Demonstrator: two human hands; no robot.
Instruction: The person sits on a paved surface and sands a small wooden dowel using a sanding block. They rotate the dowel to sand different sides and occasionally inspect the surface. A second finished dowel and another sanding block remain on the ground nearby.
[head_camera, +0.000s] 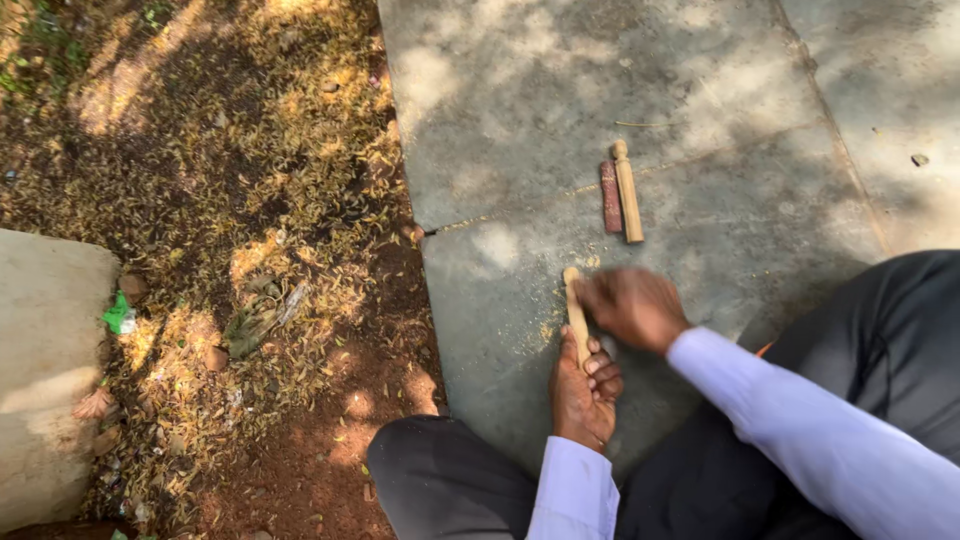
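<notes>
One wooden stick (576, 318) is in work: it lies on the stone slab (700, 120) just ahead of your knees, pinned by your left hand (583, 392), fingers wrapped round its near end. Your right hand (633, 307) sits over the stick's middle, blurred; its fingers look curled, but you cannot tell on what. Pale sawdust (548, 330) already dusts the slab beside the stick, so shaping looks under way, not finished. Well apart up the slab, a turned wooden peg (627, 192) and a reddish file-like tool (610, 197) lie side by side. Leaf-strewn ground (220, 200) lies off the slab to your left.
</notes>
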